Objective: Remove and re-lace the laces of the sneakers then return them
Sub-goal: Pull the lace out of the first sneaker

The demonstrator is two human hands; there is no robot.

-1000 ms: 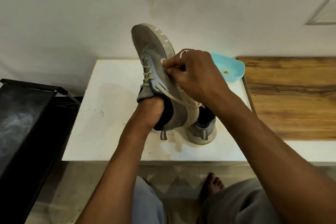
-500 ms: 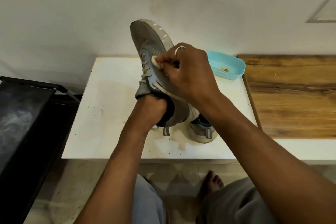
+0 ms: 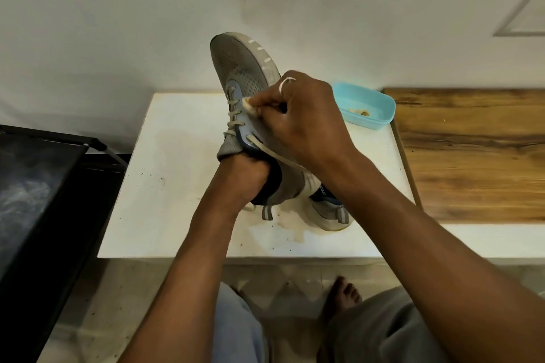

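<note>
Open white table (image 3: pixel 165 186) left of the sneakers (image 3: pixel 244 74); blue tray (image 3: pixel 380 115) right

White table (image 3: pixel 177 186), centre of frame, surface stained and speckled. Light blue plastic tub (image 3: pixel 365 106) on its upper right corner, small residue inside. Wooden board (image 3: pixel 472 156) at right, abutting table edge. Black rack (image 3: pixel 44 200) at left. White wall (image 3: pixel 118 23) across top. Tiled floor (image 3: pixel 118 303) below.

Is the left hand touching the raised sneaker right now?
Touching. The head view shows the left hand wrapped around the raised sneaker's heel collar, holding it up.
</note>
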